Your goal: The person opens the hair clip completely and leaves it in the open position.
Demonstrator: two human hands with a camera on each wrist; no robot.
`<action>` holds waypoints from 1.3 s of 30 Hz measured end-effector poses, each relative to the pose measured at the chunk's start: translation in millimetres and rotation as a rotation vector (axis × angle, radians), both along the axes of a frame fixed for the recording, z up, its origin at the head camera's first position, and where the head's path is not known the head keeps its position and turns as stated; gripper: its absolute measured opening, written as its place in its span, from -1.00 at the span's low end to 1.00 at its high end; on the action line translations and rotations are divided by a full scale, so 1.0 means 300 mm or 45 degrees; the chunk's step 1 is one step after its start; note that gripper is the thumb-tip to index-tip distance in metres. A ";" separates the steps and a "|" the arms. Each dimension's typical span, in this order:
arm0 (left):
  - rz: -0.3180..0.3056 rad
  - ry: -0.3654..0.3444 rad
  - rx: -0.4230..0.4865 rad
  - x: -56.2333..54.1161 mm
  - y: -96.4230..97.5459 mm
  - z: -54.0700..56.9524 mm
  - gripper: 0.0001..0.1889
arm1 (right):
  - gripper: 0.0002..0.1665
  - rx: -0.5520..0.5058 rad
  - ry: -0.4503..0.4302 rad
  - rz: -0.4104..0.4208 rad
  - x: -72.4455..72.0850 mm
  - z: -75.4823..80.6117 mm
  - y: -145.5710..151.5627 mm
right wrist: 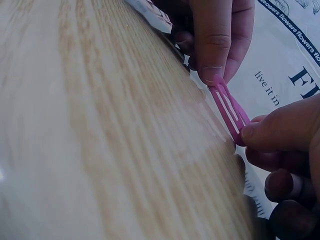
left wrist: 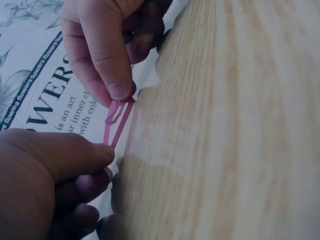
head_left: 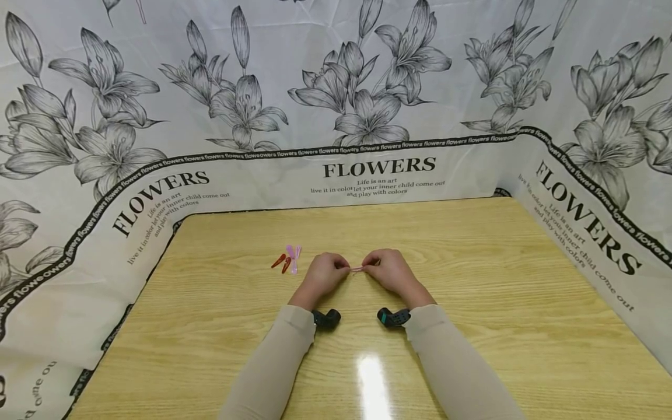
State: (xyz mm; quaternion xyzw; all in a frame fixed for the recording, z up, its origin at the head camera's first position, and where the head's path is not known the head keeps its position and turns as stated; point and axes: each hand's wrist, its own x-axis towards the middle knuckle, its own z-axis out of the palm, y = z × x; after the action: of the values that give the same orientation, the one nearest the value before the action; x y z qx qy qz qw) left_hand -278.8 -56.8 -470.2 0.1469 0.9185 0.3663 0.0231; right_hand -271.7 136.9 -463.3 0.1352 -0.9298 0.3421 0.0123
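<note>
A pink snap hair clip (head_left: 356, 269) (left wrist: 122, 122) (right wrist: 228, 111) is stretched between both hands, just above the table. My left hand (head_left: 324, 277) (left wrist: 55, 172) pinches one end between thumb and fingertip. The other end is pinched by my right hand (head_left: 392, 272) (right wrist: 287, 132). In both wrist views the clip's two arms stand apart, with a slot between them. To the left of my left hand lie two red snap hair clips (head_left: 286, 266) and several pink-purple clips (head_left: 294, 266), grouped close together.
The wooden table (head_left: 472, 303) reaches out on all sides of the hands. Behind and beside it hangs a white cloth (head_left: 273, 181) with flower prints and lettering. A black wrist device (head_left: 328, 319) sits on each wrist.
</note>
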 end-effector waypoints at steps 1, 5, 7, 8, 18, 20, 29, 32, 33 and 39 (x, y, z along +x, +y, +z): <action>0.000 0.002 -0.005 0.000 0.000 0.000 -0.87 | -0.90 0.002 0.002 0.002 0.001 0.001 0.000; -0.001 0.004 -0.024 0.000 0.000 -0.001 -0.88 | -0.89 0.001 0.000 0.004 0.004 0.007 -0.003; -0.001 -0.002 -0.030 0.000 0.000 -0.001 -0.88 | -0.89 0.002 -0.003 0.005 0.005 0.009 -0.002; 0.000 -0.006 -0.034 0.000 0.000 -0.001 -0.88 | -0.89 0.000 -0.008 0.003 0.006 0.010 -0.002; 0.005 -0.008 -0.047 0.001 0.003 0.002 -0.88 | -0.90 -0.004 -0.028 -0.007 0.010 0.012 -0.002; 0.005 -0.009 -0.049 0.001 0.002 0.002 -0.88 | -0.90 -0.003 -0.026 -0.005 0.009 0.012 -0.002; 0.000 -0.011 -0.039 -0.002 -0.004 0.000 -0.87 | -0.90 -0.001 -0.026 -0.003 0.011 0.015 -0.002; -0.004 -0.018 -0.038 -0.003 -0.006 0.000 -0.88 | -0.90 -0.001 -0.027 -0.002 0.011 0.017 0.001; -0.005 -0.019 -0.036 -0.002 -0.006 0.000 -0.88 | -0.90 -0.002 -0.028 -0.003 0.011 0.017 0.001; -0.001 -0.027 -0.030 -0.002 -0.008 -0.003 -0.88 | -0.89 -0.014 -0.032 -0.007 0.012 0.013 0.003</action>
State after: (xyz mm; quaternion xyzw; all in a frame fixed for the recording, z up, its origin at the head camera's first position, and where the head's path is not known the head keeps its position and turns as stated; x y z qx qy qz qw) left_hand -279.3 -59.2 -471.0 0.1430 0.9225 0.3570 0.0347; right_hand -268.2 137.7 -459.4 0.1285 -0.9284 0.3488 0.0024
